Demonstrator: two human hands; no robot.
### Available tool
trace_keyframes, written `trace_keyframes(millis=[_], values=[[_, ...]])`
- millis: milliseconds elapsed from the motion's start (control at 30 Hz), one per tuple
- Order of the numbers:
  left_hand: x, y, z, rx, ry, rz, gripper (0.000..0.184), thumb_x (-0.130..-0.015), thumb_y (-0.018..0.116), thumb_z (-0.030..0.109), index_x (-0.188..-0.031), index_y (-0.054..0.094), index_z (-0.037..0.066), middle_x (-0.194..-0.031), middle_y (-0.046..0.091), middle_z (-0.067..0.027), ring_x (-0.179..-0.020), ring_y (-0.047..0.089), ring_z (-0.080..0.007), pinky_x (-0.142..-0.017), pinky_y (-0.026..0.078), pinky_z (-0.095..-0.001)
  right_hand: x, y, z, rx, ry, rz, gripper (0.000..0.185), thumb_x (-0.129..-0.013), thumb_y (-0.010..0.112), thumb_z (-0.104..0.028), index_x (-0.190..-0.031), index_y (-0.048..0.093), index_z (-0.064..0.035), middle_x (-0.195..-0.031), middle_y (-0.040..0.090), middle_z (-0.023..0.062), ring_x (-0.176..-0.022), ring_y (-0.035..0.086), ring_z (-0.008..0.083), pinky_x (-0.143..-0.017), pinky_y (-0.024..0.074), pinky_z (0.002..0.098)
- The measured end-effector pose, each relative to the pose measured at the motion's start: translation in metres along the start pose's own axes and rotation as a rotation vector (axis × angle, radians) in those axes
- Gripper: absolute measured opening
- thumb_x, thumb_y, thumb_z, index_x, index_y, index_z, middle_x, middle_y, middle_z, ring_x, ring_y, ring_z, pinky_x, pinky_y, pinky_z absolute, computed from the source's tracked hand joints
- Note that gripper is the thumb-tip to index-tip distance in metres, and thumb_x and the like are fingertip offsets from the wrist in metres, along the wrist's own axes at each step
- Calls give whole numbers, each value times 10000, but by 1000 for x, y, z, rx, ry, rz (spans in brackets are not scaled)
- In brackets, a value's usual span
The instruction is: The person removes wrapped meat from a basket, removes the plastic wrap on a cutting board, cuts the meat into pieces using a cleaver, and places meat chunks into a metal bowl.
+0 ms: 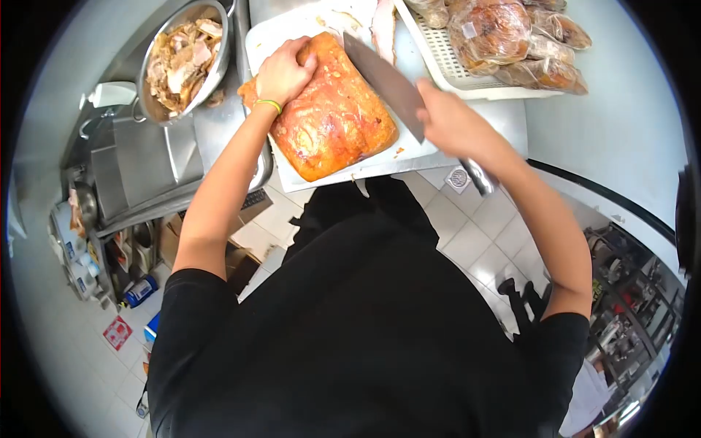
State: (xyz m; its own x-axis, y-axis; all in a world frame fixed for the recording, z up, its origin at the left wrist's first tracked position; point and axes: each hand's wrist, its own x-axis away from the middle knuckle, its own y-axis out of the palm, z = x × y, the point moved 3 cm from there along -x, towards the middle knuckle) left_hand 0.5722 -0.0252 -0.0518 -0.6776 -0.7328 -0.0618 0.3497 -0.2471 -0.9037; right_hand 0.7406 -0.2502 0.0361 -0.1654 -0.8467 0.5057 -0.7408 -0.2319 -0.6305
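A large slab of browned roast meat (332,120) lies on a white cutting board (292,171). My left hand (287,73) rests on its upper left part, thumb out to the side, pressing on the surface. In my right hand (456,124) is a big knife (387,80), gripped by its dark handle with a metal end. The wide blade stands along the meat's upper right edge; whether it touches the meat I cannot tell. A pale strip of meat (383,31) and small scraps lie behind the slab on the board.
At the upper left, a metal bowl (223,62) holds cut meat pieces beside a steel sink (135,157). A white perforated basket (445,77) with several plastic-wrapped meats (489,33) stands at the upper right. Tiled floor (467,237) shows below the counter edge.
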Motion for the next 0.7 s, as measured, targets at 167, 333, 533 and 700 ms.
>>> trace_keyframes(millis=[167, 333, 533, 700], values=[[-5, 13, -6, -40, 113, 46, 410, -870, 525, 353, -1195, 616, 121, -1111, 648, -107, -990, 627, -322, -873, 495, -432, 65, 2, -33, 120, 135, -52, 281, -911, 497, -31, -1150, 366, 38, -851, 609, 332, -836, 587, 513, -730, 439, 559], [-7, 11, -5, -104, 44, 13, 391, -876, 546, 357, -1204, 611, 154, -1165, 645, -75, -1014, 629, -320, -868, 505, -411, 45, 18, -36, 137, 150, -65, 277, -913, 508, -28, -1142, 367, 39, -787, 593, 338, -805, 569, 533, -725, 420, 571], [-4, -6, 7, 94, 104, 106, 335, -816, 535, 221, -1066, 631, 20, -994, 646, -184, -913, 622, -362, -826, 499, -435, -16, 35, -25, 143, 51, 123, 274, -912, 511, -26, -1125, 361, 56, -755, 577, 349, -787, 563, 539, -704, 405, 574], [-6, -6, 5, 125, 85, 98, 340, -812, 542, 228, -1078, 630, 35, -1006, 650, -167, -918, 622, -358, -831, 498, -435, 54, 26, -35, 146, 214, -23, 214, -885, 512, 2, -1036, 366, 40, -703, 593, 319, -737, 600, 500, -672, 456, 569]])
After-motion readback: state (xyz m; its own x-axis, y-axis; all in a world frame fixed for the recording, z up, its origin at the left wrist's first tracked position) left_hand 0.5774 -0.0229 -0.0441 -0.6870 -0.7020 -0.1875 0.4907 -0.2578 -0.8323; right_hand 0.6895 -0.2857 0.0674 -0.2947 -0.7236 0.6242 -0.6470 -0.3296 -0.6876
